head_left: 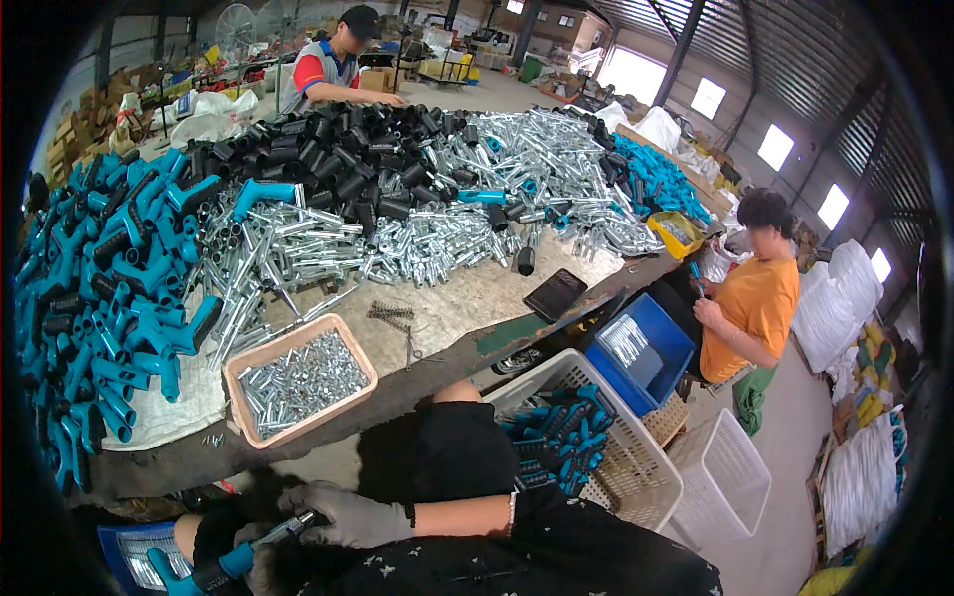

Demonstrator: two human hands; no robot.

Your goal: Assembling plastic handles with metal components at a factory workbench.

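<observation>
Low at the lower left, over my lap, is a teal pistol-shaped tool handle (pixel 237 561) with a black section and a silver metal shaft (pixel 285 528) coming out of it. My right hand (pixel 353 515), in a grey glove, is closed at the shaft's tip. Beside the teal collar, my left hand (pixel 266 568), also gloved in grey, is wrapped about the tool; much of it is hidden by dark clothing and the picture's edge. Just beyond them on the bench, a pinkish tray (pixel 260 429) holds many small metal parts.
Teal handles (pixel 119 268), black sleeves (pixel 328 149) and metal tubes (pixel 308 243) are heaped on the bench. Springs (pixel 391 314) and a black tray (pixel 556 295) lie nearer. White crates (pixel 646 477) and a blue bin (pixel 661 328) stand right. Two people work nearby.
</observation>
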